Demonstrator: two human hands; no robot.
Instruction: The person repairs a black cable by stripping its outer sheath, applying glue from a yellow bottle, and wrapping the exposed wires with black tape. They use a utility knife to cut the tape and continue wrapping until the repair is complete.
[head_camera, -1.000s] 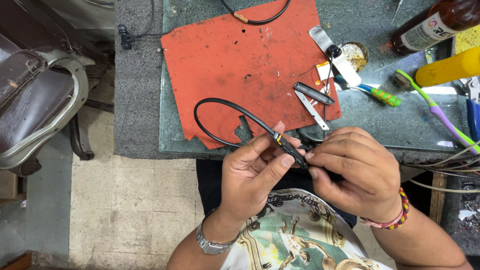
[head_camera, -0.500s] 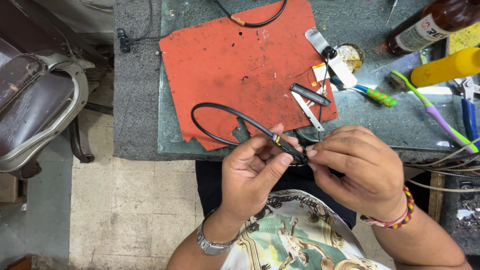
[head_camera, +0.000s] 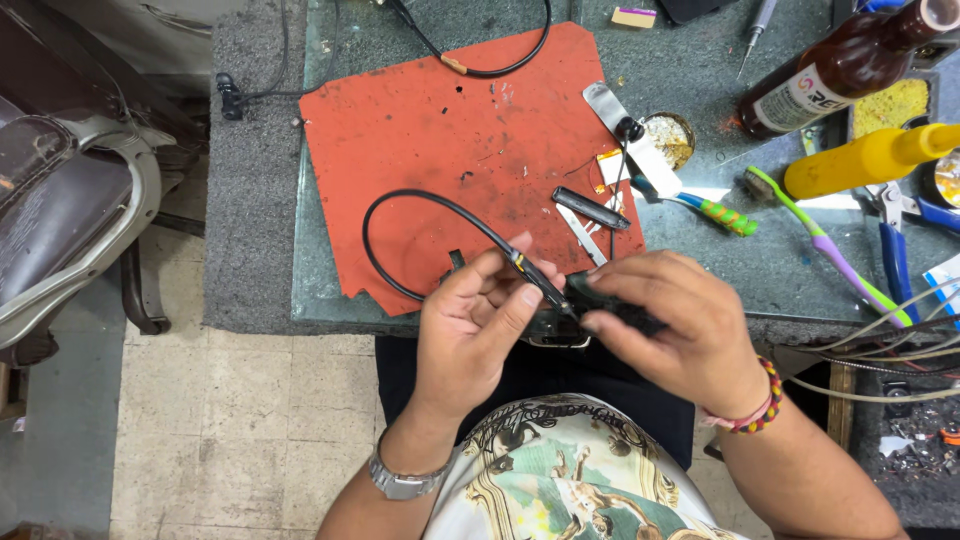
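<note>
Both hands closed — left hand (head_camera: 480, 325) pinches black cable (head_camera: 420, 205), right hand (head_camera: 670, 325) grips dark plug (head_camera: 590, 290); steady both, feed cable straight.

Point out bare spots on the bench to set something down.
Free: middle of the red mat, between the top cable and looped black cable. Crowded: right side, around the brown bottle, yellow bottle, toothbrushes.
</note>
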